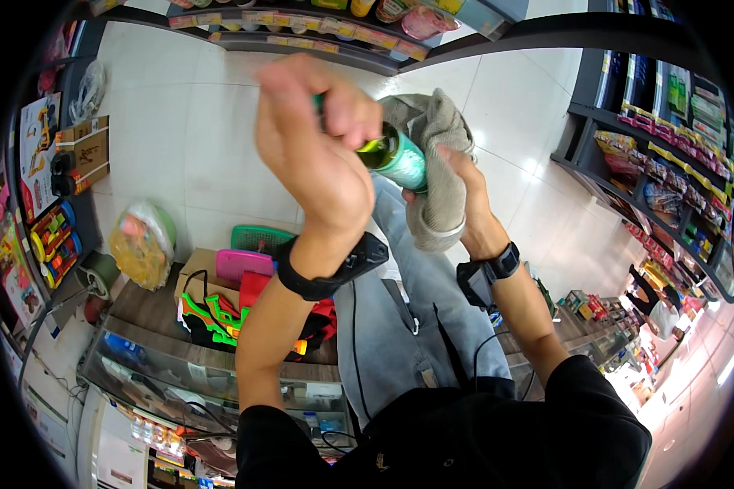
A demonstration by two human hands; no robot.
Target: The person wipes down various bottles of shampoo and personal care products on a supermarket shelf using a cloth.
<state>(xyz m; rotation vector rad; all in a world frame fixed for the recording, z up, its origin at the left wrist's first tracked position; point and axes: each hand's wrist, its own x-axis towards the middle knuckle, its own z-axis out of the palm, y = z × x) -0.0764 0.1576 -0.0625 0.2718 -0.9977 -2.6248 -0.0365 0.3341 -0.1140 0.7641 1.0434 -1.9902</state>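
Observation:
My left hand, blurred, is wrapped around the upper part of a green bottle. The bottle is tilted, and its lower part with a pale green label points right and down. My right hand holds a bunched grey-green ribbed cloth against the labelled side. The cloth also folds up behind the bottle. My left fingers hide most of the bottle's neck. Black straps with devices sit on both wrists.
A wooden-topped glass counter runs beside my legs, bearing a cardboard box, baskets and toy guns. Stocked shelves rise at right and a display shelf ahead. A filled plastic bag stands at left.

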